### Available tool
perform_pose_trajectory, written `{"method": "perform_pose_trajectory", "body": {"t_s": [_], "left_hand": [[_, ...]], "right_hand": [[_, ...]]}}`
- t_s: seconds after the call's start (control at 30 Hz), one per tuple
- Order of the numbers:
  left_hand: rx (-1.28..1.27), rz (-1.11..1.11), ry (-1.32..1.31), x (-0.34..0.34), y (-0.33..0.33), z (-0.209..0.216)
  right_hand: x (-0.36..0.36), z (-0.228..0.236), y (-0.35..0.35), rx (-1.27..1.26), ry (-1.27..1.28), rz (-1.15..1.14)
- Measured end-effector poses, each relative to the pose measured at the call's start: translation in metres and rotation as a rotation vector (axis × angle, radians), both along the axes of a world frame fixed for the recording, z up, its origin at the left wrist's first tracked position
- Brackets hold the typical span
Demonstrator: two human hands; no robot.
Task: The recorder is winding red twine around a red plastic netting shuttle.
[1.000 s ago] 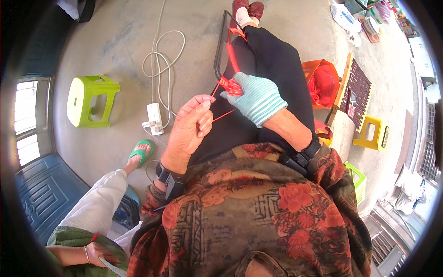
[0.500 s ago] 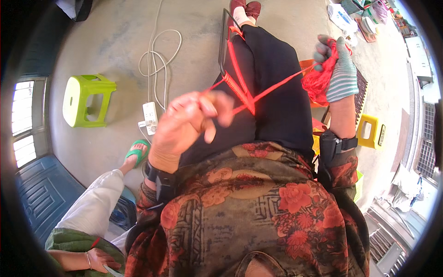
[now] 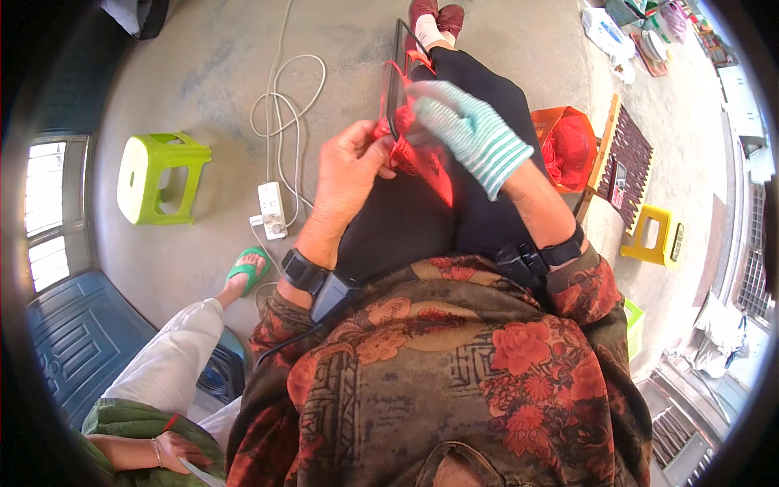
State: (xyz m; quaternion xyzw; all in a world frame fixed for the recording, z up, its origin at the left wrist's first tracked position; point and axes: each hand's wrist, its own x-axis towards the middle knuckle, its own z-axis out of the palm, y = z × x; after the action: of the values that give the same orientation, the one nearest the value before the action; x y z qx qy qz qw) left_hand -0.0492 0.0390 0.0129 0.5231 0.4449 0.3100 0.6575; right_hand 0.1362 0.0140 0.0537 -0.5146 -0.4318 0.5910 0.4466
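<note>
A thin black rectangular frame (image 3: 395,97) lies over my dark-trousered legs, with red cord (image 3: 442,180) wound along its near end and stretched in a V. My left hand (image 3: 361,154), bare, pinches the red cord at the frame's near left corner. Across the frame from it is my right hand (image 3: 462,130), in a white and green striped glove, its fingertips smeared by motion. Bunched red cord shows just beneath the glove; the fingers curl over it, partly hidden.
An orange-red bag (image 3: 564,146) of red cord stands right of my legs, beside a wooden rack (image 3: 621,162) and a yellow stool (image 3: 652,235). On the left are a green stool (image 3: 165,178), a power strip (image 3: 272,209) with looped cable, and another person's leg (image 3: 174,349).
My right hand has swung left and inward with the red cord bundle, from beyond my right leg to the frame. My left hand has moved up to the frame's near end.
</note>
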Motion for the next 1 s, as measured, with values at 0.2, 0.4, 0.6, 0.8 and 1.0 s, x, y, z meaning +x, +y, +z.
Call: {"method": "perform_pose_trajectory", "body": {"t_s": [0.2, 0.4, 0.6, 0.8, 1.0], "left_hand": [[-0.43, 0.284, -0.692, -0.052, 0.002, 0.058], [-0.13, -0.133, -1.35, -0.107, -0.013, 0.15], [0.029, 0.272, -0.546, -0.113, 0.008, 0.078], [-0.011, 0.041, 0.037, -0.012, -0.011, 0.027], [0.416, 0.074, 0.482, 0.013, -0.022, 0.025]], "right_hand": [[0.012, 0.016, 0.017, 0.565, -0.909, -0.155], [-0.028, 0.046, 0.017, 1.166, -1.034, 0.205], [0.016, 0.049, -0.023, 0.285, 0.699, 0.176], [0.01, 0.044, -0.07, 0.192, 0.699, -0.011], [0.004, 0.073, -0.094, -0.078, 0.595, 0.003]]}}
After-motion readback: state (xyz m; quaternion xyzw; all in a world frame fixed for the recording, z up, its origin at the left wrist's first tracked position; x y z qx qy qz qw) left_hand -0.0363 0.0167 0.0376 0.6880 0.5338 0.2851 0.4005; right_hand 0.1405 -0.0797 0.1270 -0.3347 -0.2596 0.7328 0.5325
